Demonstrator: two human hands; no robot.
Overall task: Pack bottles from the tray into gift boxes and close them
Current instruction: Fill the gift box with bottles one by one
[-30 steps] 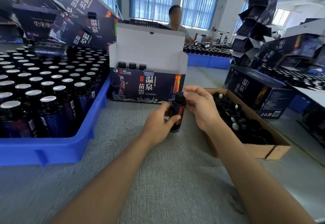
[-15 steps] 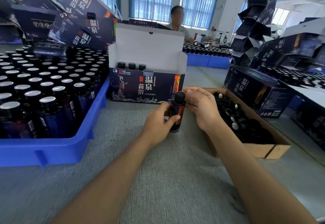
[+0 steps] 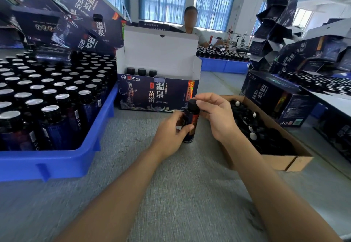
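Right now we hold one bottle point(image 3: 191, 122) upright between both hands, its base down on the grey counter point(image 3: 171, 194), just in front of the open gift box point(image 3: 157, 97). Our left hand point(image 3: 170, 129) grips the bottle's body, thumb across the label and fingers wrapped round the far side. Our right hand point(image 3: 216, 116) pinches the bottle by its black cap point(image 3: 192, 104), fingers curled over the top.

The gift box stands with its white lid flap raised, and three dark bottle tops show in a row at its back left. To our left the blue tray point(image 3: 57, 163) is packed with upright bottles with silvery tops. To our right a cardboard box point(image 3: 284, 161) sits on the counter just beside our right wrist, filled with loose black caps.

More dark gift boxes are piled behind the tray and off to the right. A person point(image 3: 190, 23) sits across the counter, behind the raised lid.
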